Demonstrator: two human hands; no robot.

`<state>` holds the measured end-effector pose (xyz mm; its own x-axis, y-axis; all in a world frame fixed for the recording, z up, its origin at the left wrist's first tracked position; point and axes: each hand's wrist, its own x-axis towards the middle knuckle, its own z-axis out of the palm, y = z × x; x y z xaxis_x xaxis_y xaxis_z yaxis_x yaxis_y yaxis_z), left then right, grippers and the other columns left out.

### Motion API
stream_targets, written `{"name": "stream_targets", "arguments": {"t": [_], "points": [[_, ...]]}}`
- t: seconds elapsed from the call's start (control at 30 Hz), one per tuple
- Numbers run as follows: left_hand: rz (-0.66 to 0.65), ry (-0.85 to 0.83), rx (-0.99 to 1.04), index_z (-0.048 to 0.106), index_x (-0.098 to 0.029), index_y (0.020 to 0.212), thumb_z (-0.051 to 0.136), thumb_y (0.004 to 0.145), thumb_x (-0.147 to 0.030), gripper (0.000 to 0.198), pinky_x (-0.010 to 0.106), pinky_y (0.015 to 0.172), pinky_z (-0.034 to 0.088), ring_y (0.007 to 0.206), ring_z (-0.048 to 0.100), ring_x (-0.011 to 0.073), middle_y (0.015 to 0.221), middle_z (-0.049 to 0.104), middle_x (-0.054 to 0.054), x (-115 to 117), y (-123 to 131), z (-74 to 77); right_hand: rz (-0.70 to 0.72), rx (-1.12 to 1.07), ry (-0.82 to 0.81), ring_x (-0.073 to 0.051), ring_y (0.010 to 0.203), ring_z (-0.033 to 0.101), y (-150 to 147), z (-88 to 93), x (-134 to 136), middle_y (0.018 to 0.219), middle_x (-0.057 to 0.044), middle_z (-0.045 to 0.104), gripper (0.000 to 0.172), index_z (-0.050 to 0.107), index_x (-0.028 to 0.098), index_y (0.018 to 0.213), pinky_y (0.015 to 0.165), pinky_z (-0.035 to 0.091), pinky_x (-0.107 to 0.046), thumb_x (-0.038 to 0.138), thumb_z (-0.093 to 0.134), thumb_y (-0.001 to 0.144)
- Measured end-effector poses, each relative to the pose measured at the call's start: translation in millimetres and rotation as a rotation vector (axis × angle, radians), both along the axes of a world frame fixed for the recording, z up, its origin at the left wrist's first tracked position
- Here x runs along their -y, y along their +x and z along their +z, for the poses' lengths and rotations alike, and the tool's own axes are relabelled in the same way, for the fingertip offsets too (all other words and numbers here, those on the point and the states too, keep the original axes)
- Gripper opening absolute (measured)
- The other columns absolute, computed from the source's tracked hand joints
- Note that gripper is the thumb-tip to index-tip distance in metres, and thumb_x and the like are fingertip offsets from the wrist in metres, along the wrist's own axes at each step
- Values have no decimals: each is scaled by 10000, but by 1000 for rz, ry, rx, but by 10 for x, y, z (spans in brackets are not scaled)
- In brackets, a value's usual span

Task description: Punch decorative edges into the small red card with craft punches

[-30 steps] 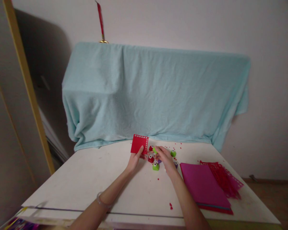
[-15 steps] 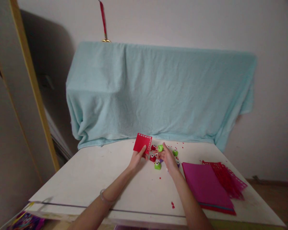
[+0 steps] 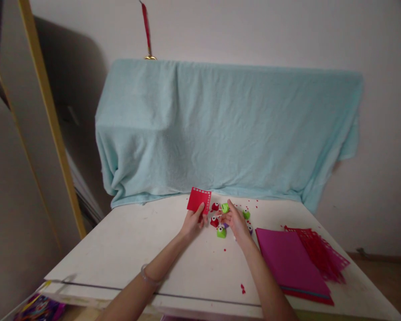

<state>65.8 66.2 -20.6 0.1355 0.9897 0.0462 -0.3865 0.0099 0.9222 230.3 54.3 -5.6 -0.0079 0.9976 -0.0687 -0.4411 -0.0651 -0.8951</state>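
Observation:
My left hand [image 3: 192, 224] pinches a red sheet of paper [image 3: 196, 199], thumb on top. Rows of small cut-outs run along the paper's top and right edges. My right hand [image 3: 235, 221] is closed around a small green paper punch [image 3: 225, 207], its dark slot facing the paper. Paper and punch are apart. Around and below my right hand lie more punches with white round tops: red ones [image 3: 214, 221], a green one [image 3: 221, 232], another green one [image 3: 246, 214] and a purple one partly hidden by my hand. Tiny red paper bits [image 3: 243, 289] are scattered about.
A stack of magenta and red paper [image 3: 294, 263] lies at the right of the white table [image 3: 120, 249]. Punched red and pink sheets [image 3: 321, 254] overlap beside it. Behind the table hangs a light blue cloth [image 3: 227, 129]. A yellow-edged panel [image 3: 50, 111] stands at the left.
The whole view has shifted slightly, so everything sits a little further right. Both hands keep the red paper and the green punch in nearly the same positions relative to each other.

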Motion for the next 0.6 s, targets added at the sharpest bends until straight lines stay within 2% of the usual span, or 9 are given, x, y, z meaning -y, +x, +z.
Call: {"name": "stream_targets", "arguments": {"t": [0.3, 0.6], "points": [[6, -20, 29, 563, -135, 739, 636, 769, -596, 468, 185, 329, 245, 306, 422, 60, 494, 613, 25, -51, -36, -60, 2, 5, 57, -204, 625, 695, -48, 76, 64, 759, -82, 710, 331, 622, 156, 787, 620, 571, -302, 458, 740, 722], [46, -49, 96, 559, -127, 785, 707, 709, -579, 482, 180, 318, 260, 312, 449, 62, 516, 613, 9, -27, -9, 5, 40, -156, -13, -228, 751, 712, -17, 62, 40, 807, -93, 718, 288, 658, 131, 858, 685, 597, -320, 366, 763, 728]]}}
